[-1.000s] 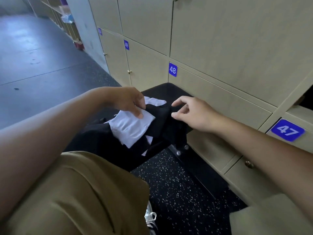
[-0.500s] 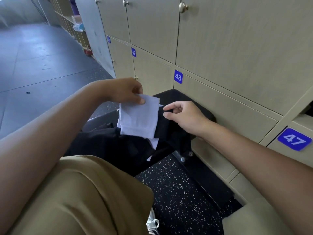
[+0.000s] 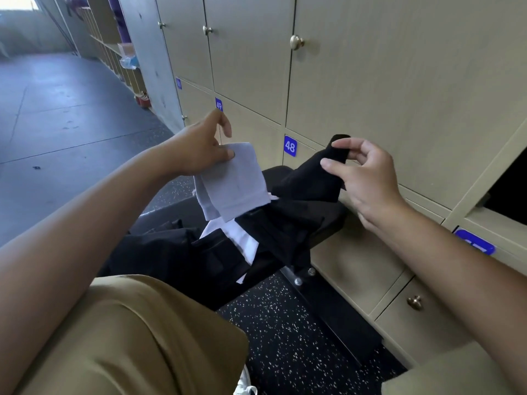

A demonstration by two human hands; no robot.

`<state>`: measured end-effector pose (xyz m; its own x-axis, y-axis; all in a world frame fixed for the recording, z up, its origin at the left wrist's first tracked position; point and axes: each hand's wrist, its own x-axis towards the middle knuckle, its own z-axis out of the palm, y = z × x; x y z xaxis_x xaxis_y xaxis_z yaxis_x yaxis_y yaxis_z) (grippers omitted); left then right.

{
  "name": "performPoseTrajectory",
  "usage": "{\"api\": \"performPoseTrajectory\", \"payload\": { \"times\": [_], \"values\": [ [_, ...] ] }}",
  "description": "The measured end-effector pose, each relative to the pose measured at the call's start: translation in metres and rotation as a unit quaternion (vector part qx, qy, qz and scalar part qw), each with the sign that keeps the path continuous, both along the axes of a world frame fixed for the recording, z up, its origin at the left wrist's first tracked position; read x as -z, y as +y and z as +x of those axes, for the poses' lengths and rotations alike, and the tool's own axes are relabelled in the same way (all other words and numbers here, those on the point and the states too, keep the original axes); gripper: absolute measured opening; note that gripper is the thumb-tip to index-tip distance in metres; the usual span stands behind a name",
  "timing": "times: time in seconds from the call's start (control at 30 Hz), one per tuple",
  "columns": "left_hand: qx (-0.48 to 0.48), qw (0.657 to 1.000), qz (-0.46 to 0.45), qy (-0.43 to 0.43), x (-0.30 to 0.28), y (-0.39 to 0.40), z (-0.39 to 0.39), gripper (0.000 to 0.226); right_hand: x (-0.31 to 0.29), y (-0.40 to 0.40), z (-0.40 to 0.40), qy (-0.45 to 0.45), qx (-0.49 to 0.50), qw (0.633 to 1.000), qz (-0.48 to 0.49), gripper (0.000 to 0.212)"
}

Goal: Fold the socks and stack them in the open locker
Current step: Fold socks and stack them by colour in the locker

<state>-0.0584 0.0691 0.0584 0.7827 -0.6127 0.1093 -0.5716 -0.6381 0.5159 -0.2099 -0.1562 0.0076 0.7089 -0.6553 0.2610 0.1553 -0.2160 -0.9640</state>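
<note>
left hand (image 3: 199,146) raised above the worktop (image 3: 325,223), thumb and fingers pinching the top corner of a folded white sock (image 3: 232,183); index finger lifted free. hung from that pinch with its long axis running down and slightly to the right, folded edge up by the hand, open ends low, just above the pile. right hand (image 3: 368,178) held up to the right, near the locker fronts, thumb and index fingertip pinching the top end of a black sock (image 3: 310,178); other fingers loosely curled behind. draped from the pinch with its long axis slanting down and to the left, lower end reaching toward the pile; upper tip pointing up at the lockers. well apart from the white sock, both clear of the worktop.

below both, a heap of black cloth (image 3: 228,252) with a white piece (image 3: 242,240) showing through, spread over the dark padded worktop. beige lockers (image 3: 370,81) behind, blue number plates 48 (image 3: 290,145) and 49 (image 3: 218,104) among them. open locker (image 3: 507,189) at far right, dark inside, contents not discernible. speckled black floor (image 3: 285,337) beneath, tan-clad knee (image 3: 128,337) in the foreground.
</note>
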Motion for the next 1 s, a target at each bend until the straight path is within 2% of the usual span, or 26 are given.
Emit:
{"api": "performPoseTrajectory", "payload": {
  "times": [0.17,0.3,0.4,0.5,0.6,0.67,0.77,0.87,0.93,1.0],
  "values": [
    [0.048,0.996,0.029,0.070,0.007,-0.012,-0.018,0.015,-0.016,-0.016,-0.024,-0.040,-0.089,0.989,0.113,0.023],
    [0.055,0.985,-0.037,0.157,0.014,-0.026,-0.034,0.020,-0.027,-0.020,-0.043,-0.058,-0.156,0.977,0.135,0.023],
    [0.072,0.962,-0.097,0.245,0.020,-0.034,-0.042,0.025,-0.033,-0.024,-0.055,-0.071,-0.185,0.969,0.148,0.027],
    [0.086,0.933,-0.140,0.321,0.023,-0.044,-0.052,0.037,-0.039,-0.029,-0.066,-0.083,-0.205,0.962,0.158,0.030],
    [0.125,0.897,-0.138,0.401,0.024,-0.057,-0.064,0.070,-0.041,-0.034,-0.076,-0.082,-0.218,0.959,0.160,0.035],
    [0.159,0.874,-0.154,0.433,0.020,-0.063,-0.074,0.078,-0.042,-0.038,-0.082,-0.073,-0.212,0.962,0.156,0.038],
    [0.188,0.864,-0.196,0.423,0.015,-0.073,-0.086,0.062,-0.043,-0.044,-0.092,-0.072,-0.191,0.965,0.166,0.033],
    [0.181,0.841,-0.250,0.445,0.013,-0.084,-0.096,0.046,-0.046,-0.052,-0.105,-0.067,-0.161,0.969,0.173,0.031],
    [0.180,0.833,-0.276,0.444,0.009,-0.093,-0.104,0.029,-0.048,-0.058,-0.115,-0.043,-0.131,0.979,0.153,0.029],
    [0.181,0.834,-0.298,0.427,0.006,-0.103,-0.113,0.029,-0.048,-0.064,-0.125,-0.009,-0.090,0.988,0.123,0.025]
  ]
}}
